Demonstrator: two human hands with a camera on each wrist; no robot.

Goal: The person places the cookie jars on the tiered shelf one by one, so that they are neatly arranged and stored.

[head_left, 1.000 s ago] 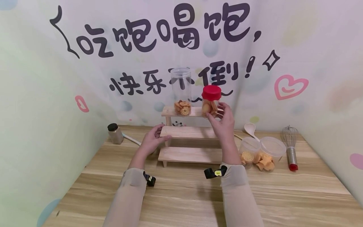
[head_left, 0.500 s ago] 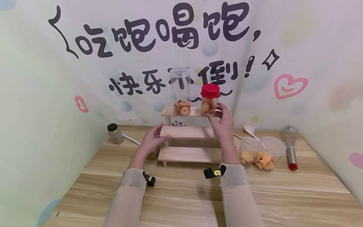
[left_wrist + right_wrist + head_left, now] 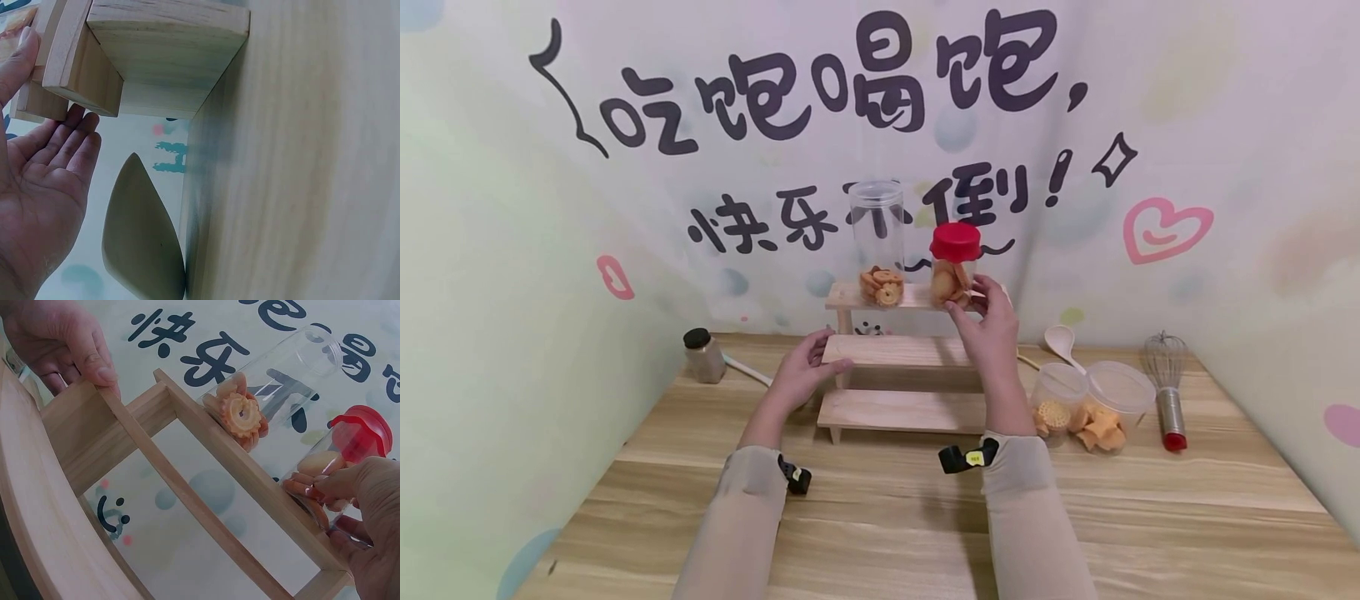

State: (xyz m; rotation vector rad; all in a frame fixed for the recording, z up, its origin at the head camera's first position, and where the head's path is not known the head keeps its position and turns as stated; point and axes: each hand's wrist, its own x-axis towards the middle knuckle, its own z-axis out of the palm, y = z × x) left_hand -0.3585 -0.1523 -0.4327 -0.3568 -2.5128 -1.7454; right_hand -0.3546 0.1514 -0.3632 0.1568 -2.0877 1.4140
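Observation:
In the head view, my right hand [image 3: 991, 325] holds a clear jar with a red lid [image 3: 955, 240] between thumb and fingers. Biscuits show inside it, and it stands upright at the top board of a three-step wooden display stand [image 3: 902, 408]. My left hand [image 3: 801, 367] grips the left end of the middle board, thumb on top; in the left wrist view its fingers [image 3: 78, 140] reach along the stand's far side. A tall clear jar [image 3: 878, 229] without a lid, with biscuits at its bottom, sits on the top board, left of the red-lidded jar [image 3: 340, 465].
Right of the stand, two clear tubs [image 3: 1123, 387] hold biscuits, with a pale spoon [image 3: 1062, 340] behind them. A whisk [image 3: 1168, 392] lies farther right. At the back left stands a black-capped jar [image 3: 704, 357], beside a pale handle [image 3: 748, 369]. A printed cloth [image 3: 1247, 108] hangs behind.
The red-lidded jar has shifted slightly left along the top board with my right hand, then stayed nearly still. My left hand keeps its place on the stand.

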